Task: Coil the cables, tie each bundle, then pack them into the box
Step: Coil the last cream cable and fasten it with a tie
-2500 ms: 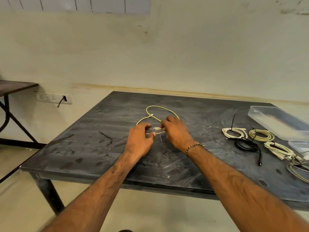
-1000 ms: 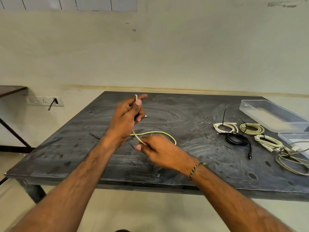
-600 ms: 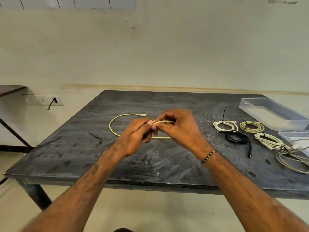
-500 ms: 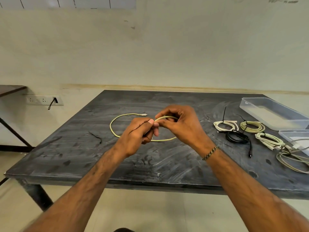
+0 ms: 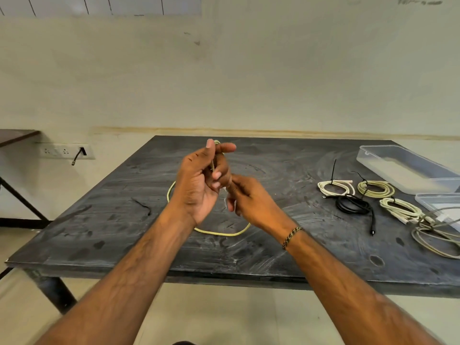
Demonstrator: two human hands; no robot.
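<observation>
The left hand (image 5: 199,185) grips the yellow cable (image 5: 219,234) upright. The right hand (image 5: 251,202) pinches it just below. Slack loops toward the person on the tabletop (image 5: 286,245).

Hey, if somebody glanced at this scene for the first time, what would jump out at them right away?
First, the two hands at the middle: the left hand is raised and closed on a pale yellow cable, whose loop droops onto the dark table, while the right hand works beside it. Next, the tied cable bundles on the right, near the clear plastic box at the far right corner.
</observation>
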